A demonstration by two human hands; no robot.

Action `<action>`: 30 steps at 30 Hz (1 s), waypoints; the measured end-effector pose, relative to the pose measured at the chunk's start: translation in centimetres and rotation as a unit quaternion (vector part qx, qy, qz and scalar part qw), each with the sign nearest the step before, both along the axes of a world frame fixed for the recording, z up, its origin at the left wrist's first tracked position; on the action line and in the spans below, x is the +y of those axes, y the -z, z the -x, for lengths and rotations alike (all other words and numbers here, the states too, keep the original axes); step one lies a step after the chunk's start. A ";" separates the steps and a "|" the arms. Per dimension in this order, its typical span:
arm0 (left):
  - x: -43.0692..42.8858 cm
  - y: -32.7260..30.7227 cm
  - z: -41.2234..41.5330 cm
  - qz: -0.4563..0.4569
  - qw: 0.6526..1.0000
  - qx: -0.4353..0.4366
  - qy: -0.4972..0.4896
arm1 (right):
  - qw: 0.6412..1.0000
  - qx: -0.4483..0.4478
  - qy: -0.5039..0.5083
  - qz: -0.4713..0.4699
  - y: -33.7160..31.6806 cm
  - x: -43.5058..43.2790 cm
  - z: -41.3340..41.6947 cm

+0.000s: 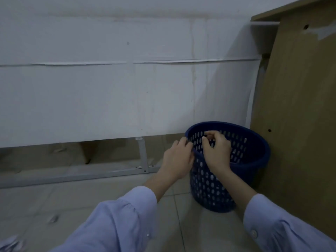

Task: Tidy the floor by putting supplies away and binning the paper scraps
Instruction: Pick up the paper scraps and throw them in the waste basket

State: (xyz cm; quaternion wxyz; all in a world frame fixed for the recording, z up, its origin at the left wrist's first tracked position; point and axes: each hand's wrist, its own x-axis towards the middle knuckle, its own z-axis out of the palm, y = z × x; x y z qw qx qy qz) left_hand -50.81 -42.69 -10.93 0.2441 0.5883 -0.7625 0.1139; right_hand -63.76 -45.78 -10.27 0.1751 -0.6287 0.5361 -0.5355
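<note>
Both hands are at the blue basket (pixel 236 171) on the floor (pixel 172 224): the left hand (pixel 177 159) curls against its near rim, the right hand (pixel 216 148) hovers over the opening, fingers pinched narrow. To do this well, release well inside the rim so scraps cannot flutter out. Whether the pinch holds any paper is too small to tell; the basket's contents are hidden.

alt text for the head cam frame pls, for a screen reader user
Two hands in light blue sleeves reach to a dark blue perforated bin on a tiled floor: the left hand at its near rim, the right hand over the opening, fingers pinched. A white panel stands behind, a wooden board to the right.
</note>
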 end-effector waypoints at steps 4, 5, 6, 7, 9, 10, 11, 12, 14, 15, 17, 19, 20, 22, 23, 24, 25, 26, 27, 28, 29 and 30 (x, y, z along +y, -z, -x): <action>3.8 1.3 -6.2 -0.018 0.996 -0.053 -0.064 | 0.995 0.068 -0.078 0.013 1.4 2.6 -4.4; 5.0 1.7 -8.2 -0.030 0.994 -0.063 -0.082 | 0.991 0.077 -0.106 0.014 1.7 3.3 -6.0; 6.2 1.9 -10.1 -0.041 0.992 -0.072 -0.099 | 0.988 0.084 -0.130 0.016 1.9 3.9 -7.5; 7.3 2.2 -11.9 -0.052 0.989 -0.079 -0.114 | 0.984 0.087 -0.152 0.016 2.0 4.5 -8.9; 9.7 2.3 -15.5 -0.072 0.982 -0.085 -0.153 | 0.977 0.087 -0.196 0.008 2.2 5.8 -12.1; 10.9 2.2 -17.0 -0.078 0.978 -0.090 -0.173 | 0.973 0.087 -0.215 0.002 2.4 6.4 -13.6; 12.1 2.2 -18.5 -0.083 0.973 -0.093 -0.196 | 0.969 0.085 -0.234 -0.002 2.6 7.0 -15.1; 13.3 2.1 -19.9 -0.086 0.968 -0.091 -0.216 | 0.964 0.083 -0.254 -0.008 2.7 7.6 -16.5; 15.8 1.7 -22.8 -0.089 0.960 -0.078 -0.255 | 0.950 0.083 -0.300 -0.023 2.9 9.1 -19.7; 17.0 1.5 -24.0 -0.094 0.955 -0.077 -0.272 | 0.945 0.086 -0.315 -0.030 3.2 9.8 -21.0; 19.0 1.2 -25.9 -0.108 0.942 -0.095 -0.302 | 0.938 0.093 -0.332 -0.036 3.8 10.6 -22.7; 22.1 1.3 -28.5 -0.124 0.928 -0.093 -0.338 | 0.924 0.104 -0.364 -0.048 4.5 12.1 -25.1; 23.8 1.4 -29.8 -0.129 0.921 -0.083 -0.359 | 0.915 0.112 -0.383 -0.058 4.8 12.9 -26.3; 27.2 2.0 -32.3 -0.134 0.905 -0.061 -0.399 | 0.899 0.128 -0.413 -0.070 5.4 14.3 -28.6; 28.5 2.2 -33.3 -0.140 0.898 -0.047 -0.414 | 0.893 0.133 -0.423 -0.074 5.6 14.8 -29.4; 29.8 2.5 -34.1 -0.146 0.891 -0.033 -0.428 | 0.887 0.139 -0.433 -0.079 5.9 15.3 -30.3; 31.2 2.8 -35.0 -0.154 0.882 -0.016 -0.444 | 0.879 0.148 -0.445 -0.088 6.2 15.8 -31.2; 32.8 3.4 -36.0 -0.161 0.872 0.001 -0.462 | 0.870 0.158 -0.456 -0.097 6.6 16.5 -32.4; 34.2 4.0 -36.9 -0.168 0.861 0.018 -0.480 | 0.862 0.166 -0.466 -0.107 7.1 17.1 -33.3; 35.5 4.7 -37.6 -0.174 0.850 0.035 -0.496 | 0.854 0.173 -0.477 -0.116 7.5 17.6 -34.1; 36.8 5.5 -38.3 -0.181 0.837 0.055 -0.513 | 0.845 0.180 -0.487 -0.126 8.1 18.2 -34.9; 38.0 6.3 -38.8 -0.189 0.825 0.074 -0.527 | 0.838 0.188 -0.494 -0.134 8.8 18.8 -35.6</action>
